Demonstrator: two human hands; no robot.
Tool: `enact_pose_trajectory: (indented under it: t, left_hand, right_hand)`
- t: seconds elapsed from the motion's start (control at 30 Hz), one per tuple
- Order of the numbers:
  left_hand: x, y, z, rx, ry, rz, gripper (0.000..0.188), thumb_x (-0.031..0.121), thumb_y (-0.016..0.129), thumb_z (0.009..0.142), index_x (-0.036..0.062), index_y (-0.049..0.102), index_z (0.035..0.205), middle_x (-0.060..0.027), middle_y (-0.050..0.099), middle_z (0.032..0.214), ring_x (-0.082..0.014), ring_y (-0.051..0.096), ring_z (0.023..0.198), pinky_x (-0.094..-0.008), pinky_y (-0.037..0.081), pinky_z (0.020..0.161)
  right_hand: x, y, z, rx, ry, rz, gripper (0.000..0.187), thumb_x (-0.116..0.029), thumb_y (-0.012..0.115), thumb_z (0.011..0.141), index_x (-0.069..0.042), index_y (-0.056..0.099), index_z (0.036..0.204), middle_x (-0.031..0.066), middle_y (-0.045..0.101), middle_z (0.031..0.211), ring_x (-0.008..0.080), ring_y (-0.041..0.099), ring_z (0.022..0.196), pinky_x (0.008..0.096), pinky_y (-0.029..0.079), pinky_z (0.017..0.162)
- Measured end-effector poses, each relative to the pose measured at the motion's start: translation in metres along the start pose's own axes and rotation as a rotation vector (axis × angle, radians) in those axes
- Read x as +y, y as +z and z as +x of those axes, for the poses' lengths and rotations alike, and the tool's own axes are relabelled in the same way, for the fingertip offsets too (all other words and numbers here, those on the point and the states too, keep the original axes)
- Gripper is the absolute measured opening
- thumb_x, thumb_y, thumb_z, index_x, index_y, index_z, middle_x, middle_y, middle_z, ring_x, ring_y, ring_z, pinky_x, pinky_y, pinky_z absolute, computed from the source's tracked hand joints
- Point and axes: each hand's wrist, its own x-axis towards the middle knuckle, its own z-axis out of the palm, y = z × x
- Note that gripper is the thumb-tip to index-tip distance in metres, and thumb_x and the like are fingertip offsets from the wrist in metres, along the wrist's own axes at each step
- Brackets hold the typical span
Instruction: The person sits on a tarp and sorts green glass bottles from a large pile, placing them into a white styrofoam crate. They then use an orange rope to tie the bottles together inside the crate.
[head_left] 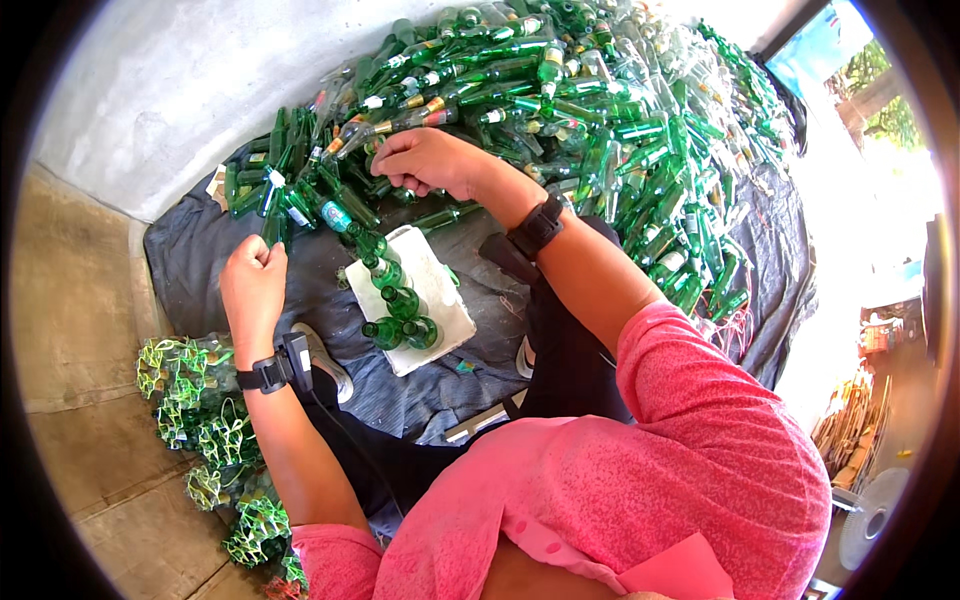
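The green glass bottle [274, 228] nearest the left hand [253, 285] lies in the left of the frame, just above the thumb and forefinger, at the near edge of the heap. Its long axis runs roughly up the frame, away from the fingertips, so the left hand is much the nearer; the right hand [430, 165] is well off toward upper centre. The left thumb and forefinger are together at the bottle's near end, but I cannot tell whether they are clamped on it. The glass is deep green and glossy, and its far end is lost among its neighbours.

The right hand's fingers are curled in, just below a gold-foiled bottle [405, 122]; whether they pinch anything is hidden.

Between and below the hands, green bottles [400, 302] stand grouped along the left side of a white slab [440, 300], necks toward the camera. The bottle heap [600, 110], green with some clear glass, fills the upper centre and right, on a dark tarp [200, 270]. Netted bottle bundles [228, 435] sit at lower left.
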Motion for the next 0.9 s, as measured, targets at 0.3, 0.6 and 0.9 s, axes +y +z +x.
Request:
enact_pose_trajectory:
  t: [0.3,0.6,0.9]
  left_hand:
    - [0.009,0.009,0.003,-0.041,0.022,-0.016,0.041,0.021,0.075,0.088,-0.0027,0.046,0.072,-0.0182,0.049,0.062,-0.033,0.042,0.055,-0.0429,0.04,0.056]
    - [0.007,0.013,0.001,-0.064,0.032,-0.029,0.041,0.021,0.075,0.087,-0.0021,0.045,0.07,-0.0149,0.048,0.061,-0.0256,0.041,0.056,-0.0412,0.04,0.056]
    - [0.001,0.013,0.003,-0.068,0.021,0.013,0.036,0.02,0.076,0.085,-0.0016,0.05,0.071,-0.0184,0.057,0.065,-0.0378,0.055,0.061,-0.0454,0.043,0.058]
  right_hand:
    - [0.004,-0.006,-0.005,0.002,0.017,0.024,0.015,-0.02,0.067,0.096,-0.006,0.07,0.101,-0.0025,0.057,0.078,0.0067,0.049,0.062,0.0234,0.04,0.055]
    - [0.0,-0.047,-0.009,-0.1,0.024,0.474,0.013,-0.018,0.063,0.099,-0.006,0.068,0.105,-0.0043,0.056,0.077,0.006,0.048,0.063,0.0224,0.038,0.053]
    - [-0.002,-0.196,0.039,0.334,-0.04,0.762,0.006,-0.007,0.062,0.099,-0.003,0.066,0.099,-0.0035,0.055,0.07,0.0071,0.046,0.055,0.0205,0.04,0.048]
